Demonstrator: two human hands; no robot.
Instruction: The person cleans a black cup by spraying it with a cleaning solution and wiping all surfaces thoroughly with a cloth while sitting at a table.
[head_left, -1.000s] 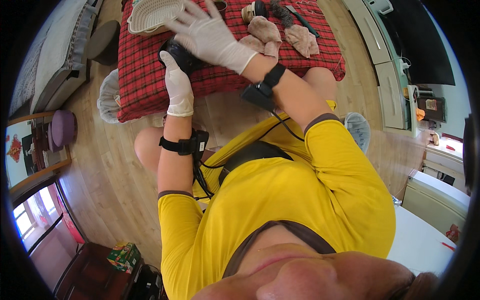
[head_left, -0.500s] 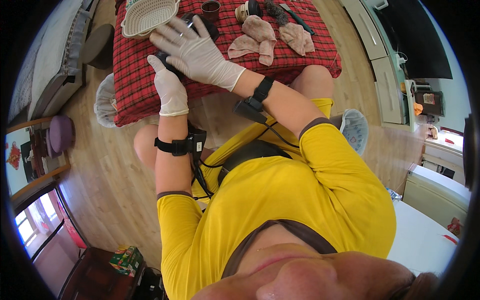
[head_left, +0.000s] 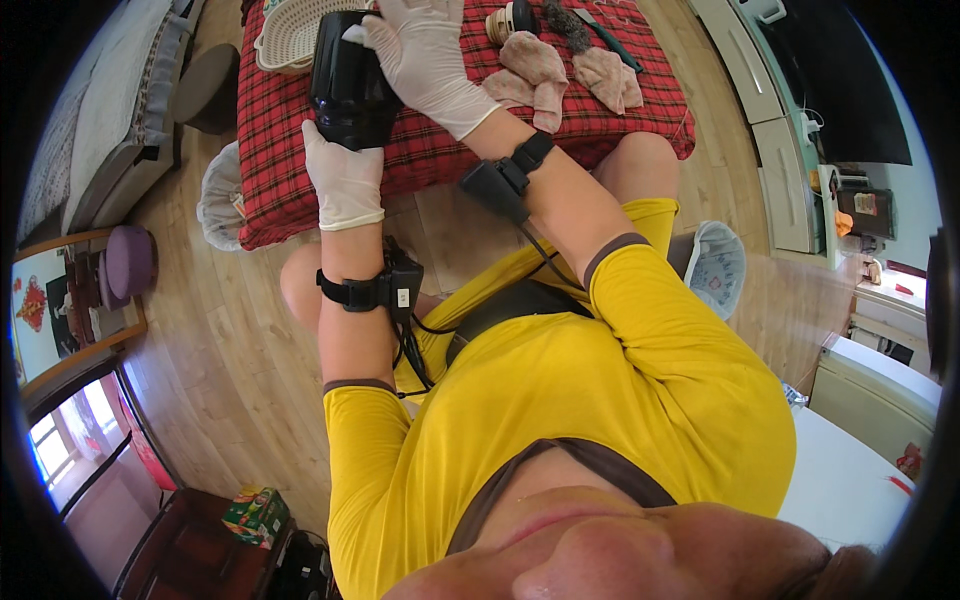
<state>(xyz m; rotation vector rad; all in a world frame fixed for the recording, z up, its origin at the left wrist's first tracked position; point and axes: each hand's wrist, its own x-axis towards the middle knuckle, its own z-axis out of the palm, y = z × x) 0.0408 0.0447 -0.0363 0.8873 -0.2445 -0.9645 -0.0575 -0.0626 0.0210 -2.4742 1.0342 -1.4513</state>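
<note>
Both of my hands wear whitish gloves. My left hand grips the lower end of a glossy black cylindrical container at the near edge of the table; its fingers are mostly hidden beneath. My right hand lies along the container's right side with fingers stretched out, the thumb reaching over its upper part. The fingertips run past the top of the picture. Just left of the container stands a cream woven plastic basket. Right of my right hand lie a pink cloth and a second pink cloth.
A red plaid cloth covers the table. Farther back sit a beige-and-black round jar, a grey scrubber and a dark green handled tool. A lined bin stands left, another lined bin right, beside my legs.
The black container has tipped up into view, its glossy side now showing in my left hand. My right hand has moved forward and right, covering where a brown cup stood.
</note>
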